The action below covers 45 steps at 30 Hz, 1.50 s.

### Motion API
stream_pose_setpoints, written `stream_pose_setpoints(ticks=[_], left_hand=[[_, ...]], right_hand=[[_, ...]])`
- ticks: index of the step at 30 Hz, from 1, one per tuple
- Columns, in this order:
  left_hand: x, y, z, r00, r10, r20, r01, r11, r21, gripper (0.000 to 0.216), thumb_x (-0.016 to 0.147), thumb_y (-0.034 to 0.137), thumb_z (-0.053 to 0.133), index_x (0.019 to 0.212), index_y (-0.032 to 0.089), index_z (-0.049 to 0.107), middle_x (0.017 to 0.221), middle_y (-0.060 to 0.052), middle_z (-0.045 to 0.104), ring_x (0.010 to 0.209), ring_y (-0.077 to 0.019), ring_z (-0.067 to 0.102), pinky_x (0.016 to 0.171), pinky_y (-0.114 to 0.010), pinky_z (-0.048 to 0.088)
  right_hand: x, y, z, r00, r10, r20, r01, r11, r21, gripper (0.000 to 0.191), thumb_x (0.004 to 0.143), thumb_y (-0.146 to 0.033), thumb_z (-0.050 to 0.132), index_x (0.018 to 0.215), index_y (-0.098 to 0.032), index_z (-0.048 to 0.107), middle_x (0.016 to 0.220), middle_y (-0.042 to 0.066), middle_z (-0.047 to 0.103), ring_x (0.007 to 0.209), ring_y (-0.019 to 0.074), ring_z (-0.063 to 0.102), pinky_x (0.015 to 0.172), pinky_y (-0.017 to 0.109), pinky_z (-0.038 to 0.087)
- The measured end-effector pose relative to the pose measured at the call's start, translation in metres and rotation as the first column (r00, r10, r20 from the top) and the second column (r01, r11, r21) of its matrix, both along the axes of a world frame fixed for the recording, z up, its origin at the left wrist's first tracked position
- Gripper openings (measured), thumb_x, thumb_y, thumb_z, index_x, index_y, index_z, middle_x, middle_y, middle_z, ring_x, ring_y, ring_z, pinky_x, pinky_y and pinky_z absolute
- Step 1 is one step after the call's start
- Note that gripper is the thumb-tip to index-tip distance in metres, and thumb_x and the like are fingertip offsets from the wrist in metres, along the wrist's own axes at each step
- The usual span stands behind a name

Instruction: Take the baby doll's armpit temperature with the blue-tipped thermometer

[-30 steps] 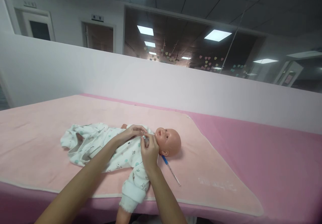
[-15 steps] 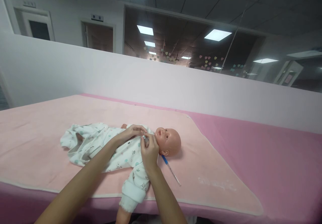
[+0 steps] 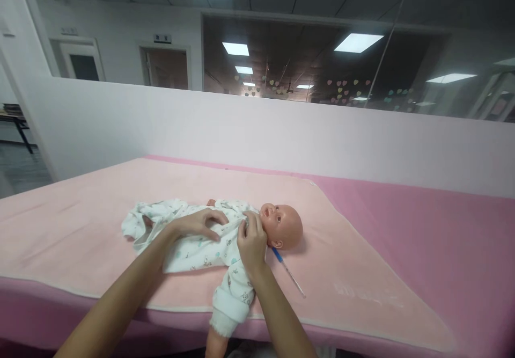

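Note:
A baby doll (image 3: pixel 284 225) in a white printed romper (image 3: pixel 193 245) lies on its back on a pale pink towel (image 3: pixel 354 272), head to the right. My left hand (image 3: pixel 201 224) rests on the doll's chest, fingers curled on the romper's front. My right hand (image 3: pixel 252 242) pinches the romper's collar just under the doll's chin. One sleeved doll arm (image 3: pixel 229 307) hangs over the table's near edge. A thin thermometer with a blue end (image 3: pixel 287 271) lies on the towel beside the doll's head, right of my right wrist.
The towel covers a darker pink table surface (image 3: pixel 442 229). A white partition wall (image 3: pixel 281 132) runs along the far side, with glass panels and doors behind it. A dark desk (image 3: pixel 16 119) stands far left.
My head has shifted, so the doll sits further right in view. My left hand has slid down from the collar onto the chest; my right hand stays at the neck.

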<state>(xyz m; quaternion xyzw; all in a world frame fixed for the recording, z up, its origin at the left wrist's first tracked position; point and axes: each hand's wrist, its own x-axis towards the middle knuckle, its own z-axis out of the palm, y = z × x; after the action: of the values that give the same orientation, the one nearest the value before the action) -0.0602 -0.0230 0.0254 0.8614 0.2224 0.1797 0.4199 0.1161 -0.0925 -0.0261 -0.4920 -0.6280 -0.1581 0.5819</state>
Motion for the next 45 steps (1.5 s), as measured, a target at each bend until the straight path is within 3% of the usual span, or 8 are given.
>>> stream_pose_setpoints(ticks=[5,8,16,22,30,37,45], left_hand=[[0.016,0.008,0.001,0.999,-0.039,-0.036,0.041,0.998,0.045,0.030,0.057,0.031,0.072,0.082,0.016,0.064,0.076,-0.001,0.059,0.076,-0.0175,0.051,0.069,-0.025,0.040],[0.017,0.013,0.000,0.997,-0.071,-0.017,0.071,0.997,0.017,0.027,0.057,0.031,0.071,0.078,0.015,0.065,0.068,0.000,0.056,0.070,-0.0170,0.050,0.065,-0.026,0.040],[0.010,0.011,-0.010,0.998,0.029,0.062,-0.032,0.998,0.047,0.025,0.062,0.030,0.071,0.083,0.017,0.067,0.077,-0.001,0.059,0.073,-0.0144,0.047,0.067,-0.024,0.037],[0.008,0.012,-0.010,0.997,0.012,0.078,-0.015,0.999,0.041,0.024,0.063,0.033,0.072,0.081,0.017,0.069,0.081,-0.003,0.063,0.077,-0.0162,0.051,0.072,-0.027,0.040],[0.007,0.010,-0.010,0.989,-0.065,0.132,0.068,0.997,-0.021,0.023,0.061,0.027,0.074,0.082,0.018,0.070,0.089,-0.005,0.061,0.088,-0.0191,0.056,0.083,-0.031,0.043],[0.007,0.013,-0.015,0.998,0.011,0.055,-0.017,0.992,0.123,0.025,0.062,0.031,0.073,0.084,0.020,0.069,0.095,-0.005,0.058,0.082,-0.0154,0.050,0.073,-0.025,0.040],[0.006,0.013,-0.014,0.997,0.083,0.007,-0.083,0.988,0.128,0.030,0.062,0.036,0.071,0.086,0.019,0.065,0.086,-0.002,0.056,0.074,-0.0132,0.044,0.072,-0.025,0.038]], right_hand=[[-0.008,0.001,0.006,0.931,0.093,0.354,-0.090,0.996,-0.025,0.034,0.072,-0.006,0.039,0.095,-0.019,0.059,0.090,0.005,0.064,0.068,0.0141,0.058,0.052,0.023,0.039],[-0.012,0.005,0.011,0.901,0.128,0.414,-0.109,0.992,-0.068,0.032,0.067,-0.007,0.041,0.088,-0.019,0.060,0.086,0.005,0.064,0.061,0.0131,0.054,0.047,0.023,0.034],[-0.007,0.003,0.011,0.970,0.128,0.209,-0.110,0.989,-0.097,0.027,0.070,-0.010,0.040,0.085,-0.020,0.060,0.073,0.003,0.059,0.053,0.0120,0.049,0.047,0.022,0.032],[-0.005,-0.002,0.009,0.975,0.168,0.148,-0.153,0.982,-0.110,0.016,0.071,-0.013,0.042,0.076,-0.019,0.057,0.074,0.001,0.055,0.059,0.0109,0.051,0.052,0.021,0.036],[-0.003,-0.006,0.014,0.967,0.202,0.154,-0.179,0.972,-0.153,0.012,0.068,-0.014,0.042,0.071,-0.019,0.052,0.072,0.001,0.052,0.056,0.0112,0.046,0.049,0.022,0.032],[-0.003,-0.004,0.011,0.963,0.217,0.159,-0.184,0.963,-0.199,0.010,0.069,-0.015,0.043,0.073,-0.019,0.052,0.076,0.001,0.053,0.061,0.0112,0.050,0.053,0.021,0.035],[-0.007,0.003,0.006,0.977,0.151,0.154,-0.121,0.975,-0.188,0.011,0.073,-0.016,0.045,0.074,-0.019,0.055,0.075,0.001,0.057,0.062,0.0106,0.053,0.054,0.020,0.035]])
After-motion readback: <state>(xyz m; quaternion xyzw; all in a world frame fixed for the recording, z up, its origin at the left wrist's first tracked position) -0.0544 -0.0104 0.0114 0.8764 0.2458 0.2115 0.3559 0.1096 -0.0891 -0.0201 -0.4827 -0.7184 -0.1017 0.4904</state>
